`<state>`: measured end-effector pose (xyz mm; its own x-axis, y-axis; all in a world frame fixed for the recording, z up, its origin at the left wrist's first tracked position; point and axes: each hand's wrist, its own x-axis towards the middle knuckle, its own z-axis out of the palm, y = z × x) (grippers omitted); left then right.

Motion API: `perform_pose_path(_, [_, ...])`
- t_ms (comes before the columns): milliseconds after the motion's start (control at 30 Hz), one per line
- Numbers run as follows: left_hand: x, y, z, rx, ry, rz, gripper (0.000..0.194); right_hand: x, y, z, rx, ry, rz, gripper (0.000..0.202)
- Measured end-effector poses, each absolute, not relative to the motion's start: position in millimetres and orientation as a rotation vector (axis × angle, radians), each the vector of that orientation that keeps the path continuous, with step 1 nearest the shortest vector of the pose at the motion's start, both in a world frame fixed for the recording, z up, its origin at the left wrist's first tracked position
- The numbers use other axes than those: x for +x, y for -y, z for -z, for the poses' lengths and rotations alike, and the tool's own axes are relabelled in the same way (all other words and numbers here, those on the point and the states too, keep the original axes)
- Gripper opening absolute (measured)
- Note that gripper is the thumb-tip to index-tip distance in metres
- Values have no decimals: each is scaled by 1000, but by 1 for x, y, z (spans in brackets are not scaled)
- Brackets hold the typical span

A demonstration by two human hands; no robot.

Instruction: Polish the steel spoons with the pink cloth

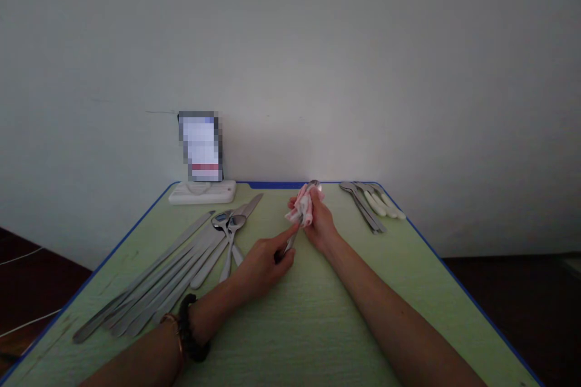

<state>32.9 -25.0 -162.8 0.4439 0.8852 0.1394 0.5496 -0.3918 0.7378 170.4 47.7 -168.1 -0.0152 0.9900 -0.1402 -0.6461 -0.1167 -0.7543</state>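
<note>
A metal spoon [292, 243] slants up and away from me above the middle of the table. My left hand [262, 265] is closed on its handle, with the index finger stretched along it. Higher up, a crumpled pink and white cloth [300, 208] is wrapped around the spoon, and my right hand [322, 224] grips it there. Part of the shiny bowl shows beyond the cloth; the rest is covered. To the left of my left hand lie several metal table knives [167, 272], with several spoons [235, 223] on and beside their far ends.
At the back right lie several dark metal spoons [361, 205] next to cutlery with cream-coloured handles [376, 202]. A phone with a blurred screen [201, 145] stands on a white base [203, 192] at the back left. The green tabletop [290, 338] has a blue edge and meets a wall [290, 60].
</note>
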Motion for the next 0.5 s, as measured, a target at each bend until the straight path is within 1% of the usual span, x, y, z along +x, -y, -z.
perform_pose_path(200, [33, 25, 163, 2061, -1210, -704, 56, 169, -47, 172, -785, 659, -1553, 32])
perform_pose_path(367, [33, 27, 161, 2061, -1142, -676, 58, 173, -53, 173, -754, 588, -1425, 29])
perform_pose_path(500, [31, 29, 159, 2070, -1062, -656, 57, 176, -56, 174, -708, 520, -1375, 31])
